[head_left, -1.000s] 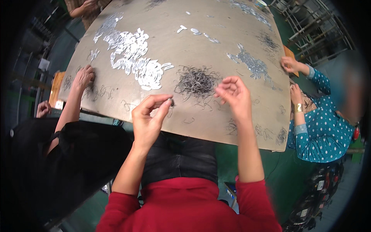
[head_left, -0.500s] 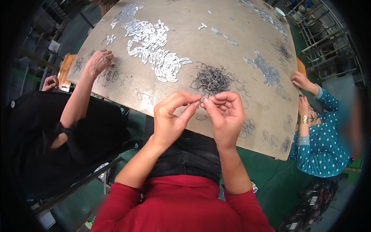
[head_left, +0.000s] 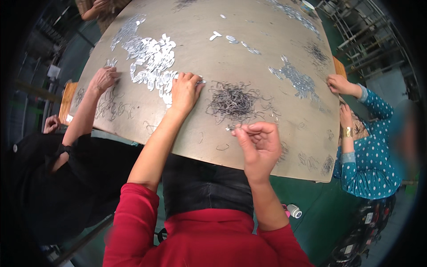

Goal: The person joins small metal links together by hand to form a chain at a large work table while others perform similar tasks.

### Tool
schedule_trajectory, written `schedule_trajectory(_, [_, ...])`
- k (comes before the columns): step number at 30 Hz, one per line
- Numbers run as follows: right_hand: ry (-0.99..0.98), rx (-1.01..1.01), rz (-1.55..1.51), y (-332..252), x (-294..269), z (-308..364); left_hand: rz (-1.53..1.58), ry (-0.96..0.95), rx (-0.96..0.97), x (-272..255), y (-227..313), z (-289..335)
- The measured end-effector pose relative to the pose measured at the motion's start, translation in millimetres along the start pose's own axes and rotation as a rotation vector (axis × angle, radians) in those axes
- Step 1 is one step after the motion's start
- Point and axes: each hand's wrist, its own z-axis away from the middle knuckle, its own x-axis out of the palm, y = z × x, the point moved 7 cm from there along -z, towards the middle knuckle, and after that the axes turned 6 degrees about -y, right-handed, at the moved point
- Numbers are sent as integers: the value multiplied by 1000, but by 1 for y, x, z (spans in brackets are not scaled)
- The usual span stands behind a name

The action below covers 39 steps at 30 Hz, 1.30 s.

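Note:
My left hand (head_left: 186, 92) is stretched forward over the right edge of a heap of small oval white pieces (head_left: 153, 62). Its fingers are bent down and slightly apart, and the fingertips are partly hidden; one oval piece (head_left: 202, 81) shows beside its thumb. Near the table's front edge, my right hand (head_left: 260, 149) is pinched closed, thumb against forefinger. A tiny bright bit (head_left: 229, 128) shows at those fingertips, too small to name. Just beyond lies a tangled pile of thin dark wire hooks (head_left: 233, 102).
Loose hooks (head_left: 222, 147) dot the big brownish table (head_left: 195, 142). More shiny oval pieces (head_left: 296, 78) lie to the right. A co-worker's hand (head_left: 104, 79) rests at the left, another co-worker's hand (head_left: 339, 83) at the right edge. A third person (head_left: 98, 11) is at the far left.
My hands have parted: the left has left the pinch and reached forward to the white heap, while the right stays pinched near the front edge. The view has shifted slightly.

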Motion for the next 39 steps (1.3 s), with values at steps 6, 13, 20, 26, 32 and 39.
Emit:
schedule_trajectory(6, [-10, -19, 68, 5, 5, 4, -225, -180, 66, 10, 1, -10])
schedule_trajectory(13, [-10, -81, 178, 6, 10, 2, 658, -190, -338, -47, 21, 22])
schedule_trajectory(20, [-3, -150, 227, -2, 14, 0, 1131, -212, -309, -91, 78, 55])
schedule_trajectory(26, [-2, -226, 326, -10, 16, -1, 1014, -161, -241, -105, 94, 56])
schedule_trajectory(32, [11, -246, 344, -11, 10, -3, 984, 2, -181, -107, 91, 53])
schedule_trajectory(39, [17, -300, 404, -9, 12, -13, 958, -5, -166, -104, 95, 46])
